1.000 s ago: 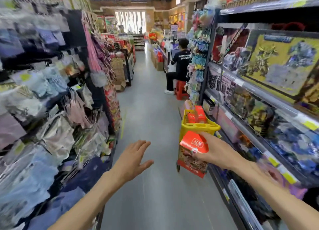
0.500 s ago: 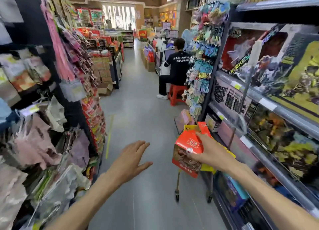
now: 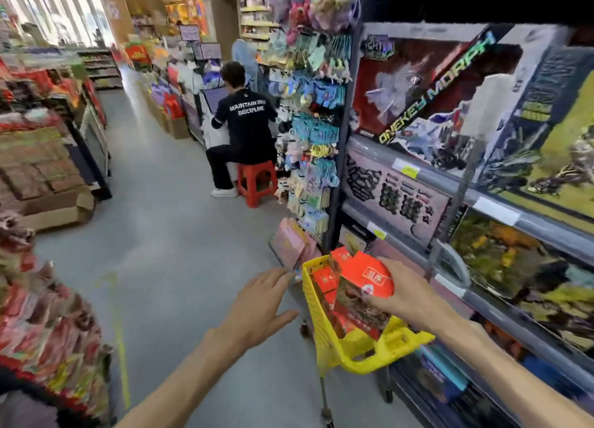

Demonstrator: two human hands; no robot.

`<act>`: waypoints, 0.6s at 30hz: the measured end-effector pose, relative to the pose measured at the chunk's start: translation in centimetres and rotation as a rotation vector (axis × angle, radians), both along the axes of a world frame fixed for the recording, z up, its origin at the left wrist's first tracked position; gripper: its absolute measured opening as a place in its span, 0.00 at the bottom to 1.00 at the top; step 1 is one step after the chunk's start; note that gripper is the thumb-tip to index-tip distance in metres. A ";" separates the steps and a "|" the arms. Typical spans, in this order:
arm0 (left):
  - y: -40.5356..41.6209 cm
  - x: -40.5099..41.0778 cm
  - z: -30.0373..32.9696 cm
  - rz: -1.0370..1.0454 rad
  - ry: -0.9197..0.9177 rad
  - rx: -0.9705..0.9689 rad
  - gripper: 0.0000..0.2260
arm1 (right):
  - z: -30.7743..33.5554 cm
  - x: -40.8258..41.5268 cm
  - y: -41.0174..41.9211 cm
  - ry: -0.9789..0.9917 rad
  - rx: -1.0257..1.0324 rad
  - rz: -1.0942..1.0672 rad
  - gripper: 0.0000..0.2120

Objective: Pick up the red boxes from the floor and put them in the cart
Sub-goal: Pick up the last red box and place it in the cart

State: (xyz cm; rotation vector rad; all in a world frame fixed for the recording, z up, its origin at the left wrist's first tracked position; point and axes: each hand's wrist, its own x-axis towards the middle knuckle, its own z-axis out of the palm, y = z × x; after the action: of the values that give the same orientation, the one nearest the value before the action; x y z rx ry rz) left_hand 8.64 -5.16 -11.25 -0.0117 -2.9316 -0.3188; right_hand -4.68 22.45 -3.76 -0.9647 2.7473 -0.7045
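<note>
Red box sits in my right hand, held over the open top of the yellow cart, tilted with its lower corner already dipping below the rim. My fingers curl over its top and far side, my thumb on the near face. My left hand hangs free just beside the cart's left wall, fingers spread and relaxed, holding nothing and touching nothing.

More red boxes already stand inside the cart, leaning against its far-left side. That is the first risk: if I let go while my box is this tilted, its corner may land on the others and it will wedge or ride up above the rim instead of settling. A box perched high could tip out over the near edge when the cart rolls.

The second risk is the cart itself. It stands on thin legs with small wheels, close against the shelf on my right, and neither hand steadies it. A push downward off centre could roll it away or knock it into the shelving.

The picture is smeared around the basket, so I cannot tell how much free room lies beneath the box; it may be less than it looks.

A person sits on a red stool well ahead in the aisle, clear of a rolling cart only if it stays put.
</note>
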 end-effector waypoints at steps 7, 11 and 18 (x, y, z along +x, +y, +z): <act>-5.7 -14.1 -2.1 -0.156 -0.054 0.067 0.32 | -3.6 -9.7 -5.2 -0.014 0.000 -0.187 0.33; -9.0 -21.7 -3.5 -0.264 -0.082 0.079 0.31 | -5.8 -14.5 -7.3 -0.032 0.000 -0.282 0.36; -11.7 -32.9 -6.1 -0.471 -0.148 0.151 0.29 | -10.1 -20.8 -8.9 -0.079 0.008 -0.506 0.40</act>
State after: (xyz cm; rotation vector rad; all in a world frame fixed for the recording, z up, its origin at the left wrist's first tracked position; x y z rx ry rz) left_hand -24.24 -16.86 -17.32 -0.6903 -3.0076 -0.6317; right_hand -25.44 13.54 -13.88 -0.2200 2.9353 -0.7743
